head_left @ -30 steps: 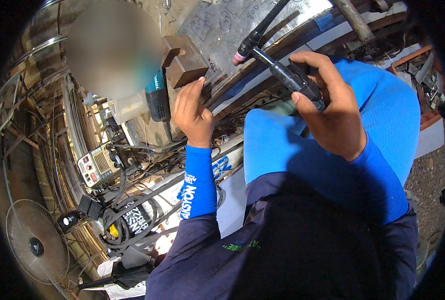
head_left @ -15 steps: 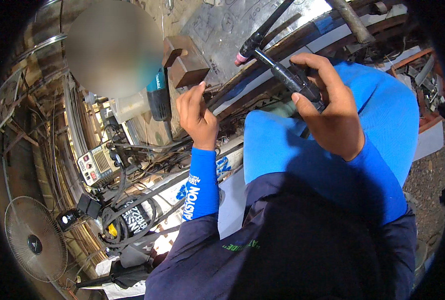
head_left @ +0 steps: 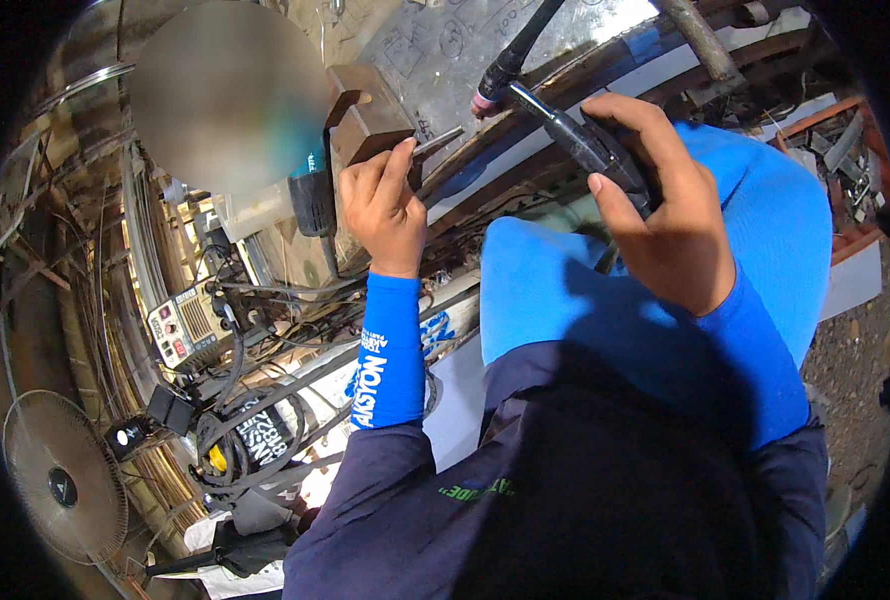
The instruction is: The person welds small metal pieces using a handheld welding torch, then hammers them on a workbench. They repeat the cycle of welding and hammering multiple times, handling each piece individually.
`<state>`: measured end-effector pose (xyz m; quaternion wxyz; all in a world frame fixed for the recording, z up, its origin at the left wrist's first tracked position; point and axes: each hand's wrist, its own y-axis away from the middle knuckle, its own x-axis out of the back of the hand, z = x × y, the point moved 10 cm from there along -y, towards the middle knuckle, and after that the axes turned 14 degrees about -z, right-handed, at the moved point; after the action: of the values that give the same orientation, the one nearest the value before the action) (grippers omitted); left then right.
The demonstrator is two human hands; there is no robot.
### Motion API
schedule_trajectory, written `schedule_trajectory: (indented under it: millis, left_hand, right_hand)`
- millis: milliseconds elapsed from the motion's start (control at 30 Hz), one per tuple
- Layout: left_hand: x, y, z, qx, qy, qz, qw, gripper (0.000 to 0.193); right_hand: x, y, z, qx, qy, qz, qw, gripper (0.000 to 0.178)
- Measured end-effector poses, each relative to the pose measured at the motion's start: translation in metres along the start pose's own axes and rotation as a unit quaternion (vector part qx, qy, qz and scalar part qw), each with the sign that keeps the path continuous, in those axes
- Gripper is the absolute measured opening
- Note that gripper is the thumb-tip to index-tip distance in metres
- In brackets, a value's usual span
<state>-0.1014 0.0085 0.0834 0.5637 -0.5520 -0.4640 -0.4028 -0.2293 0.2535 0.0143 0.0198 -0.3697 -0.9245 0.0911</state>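
The left hand [head_left: 383, 215] is mostly closed, its fingers bent together and the thumb largely tucked behind them; a thin grey rod [head_left: 439, 140] runs out from beside the raised index fingertip, though whether it is pinched there or only touched I cannot tell. The right hand [head_left: 665, 225] grips a black torch [head_left: 583, 148] loosely, the index finger arched along one side of the handle and the thumb along the other, while its remaining fingers are hidden. The torch points up and leftward over the bench edge, well apart from the left fingertips; its pink nozzle [head_left: 482, 104] sits near the metal sheet [head_left: 445, 50], and its far black end is cut off by the upper edge. Just beyond the left hand stands a rusty brown block [head_left: 377, 128], with a teal and black power tool [head_left: 313, 205] beside it, partly covered by a blurred disc [head_left: 230, 95]. Below, leftward, lie a boxy machine [head_left: 193, 330] with a control panel, tangled black cables [head_left: 240, 450] hard to tell apart, and a fan [head_left: 63, 487]. Rightward, past the blue trousers [head_left: 765, 210], a reddish tray [head_left: 860, 243] holds metal scraps [head_left: 847, 150] too jumbled to identify.
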Motion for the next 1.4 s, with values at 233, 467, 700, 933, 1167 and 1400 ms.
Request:
schedule_trajectory:
  millis: [233, 467, 700, 933, 1167, 1400]
  left_hand:
    - [0.002, -0.003, 0.0, -0.007, 0.004, -0.015, 1.0, 0.06]
    - [-0.001, -0.001, 0.0, -0.009, 0.004, -0.003, 1.0, 0.061]
    - [0.0, -0.002, 0.001, -0.007, 0.01, -0.003, 1.0, 0.059]
    - [0.0, -0.001, 0.001, -0.006, 0.013, 0.003, 1.0, 0.058]
    - [0.0, 0.0, -0.002, 0.0, 0.017, 0.001, 1.0, 0.058]
    - [-0.001, 0.0, -0.001, -0.003, 0.008, 0.008, 1.0, 0.058]
  right_hand:
    - [-0.004, -0.002, 0.008, -0.035, -0.016, -0.032, 0.999, 0.057]
    - [-0.008, -0.008, 0.006, 0.009, -0.022, -0.016, 1.0, 0.053]
    - [-0.011, -0.008, 0.008, 0.01, -0.035, -0.018, 0.999, 0.051]
    - [-0.011, -0.007, 0.012, -0.011, -0.038, -0.022, 0.999, 0.051]
    - [-0.015, -0.008, 0.008, -0.005, -0.022, -0.037, 0.999, 0.051]
    - [-0.013, -0.007, 0.013, 0.0, -0.038, -0.031, 0.999, 0.051]
